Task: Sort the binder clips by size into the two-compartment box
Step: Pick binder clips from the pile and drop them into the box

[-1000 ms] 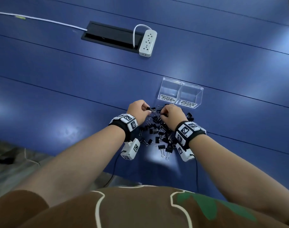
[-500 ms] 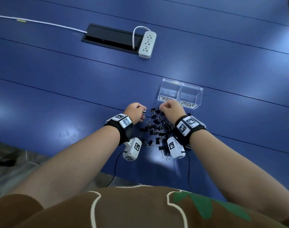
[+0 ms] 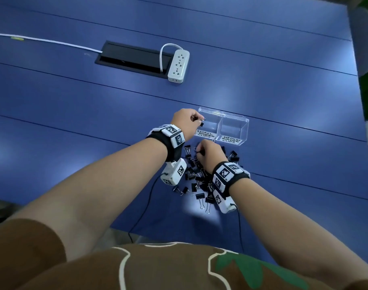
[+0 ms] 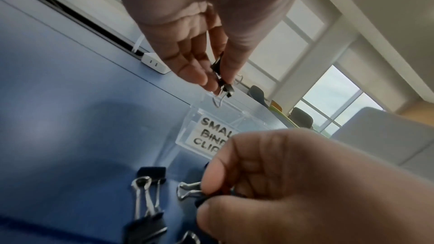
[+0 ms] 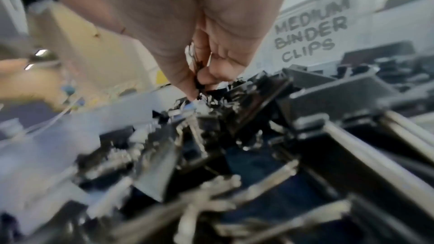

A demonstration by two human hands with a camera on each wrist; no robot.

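A clear two-compartment box (image 3: 233, 120) stands on the blue table, labelled SMALL BINDER CLIPS on the left and MEDIUM BINDER CLIPS on the right. My left hand (image 3: 196, 120) hovers at the small compartment's left rim and pinches small black clips (image 4: 223, 83) between thumb and fingers. My right hand (image 3: 200, 150) sits low over the pile of black binder clips (image 3: 196, 178), just in front of the box, fingers curled and pinching a clip (image 4: 190, 191). Both compartments look empty in the head view.
A white power strip (image 3: 178, 66) and a black cable hatch (image 3: 132, 59) lie at the back, with a white cable (image 3: 44, 40) running left. Wrist-camera wires hang over the table's near edge (image 3: 149, 233). Bare blue tabletop surrounds the box and pile.
My left hand has lifted from the pile and moved forward to the small compartment with clips in it. My right hand stayed at the pile.
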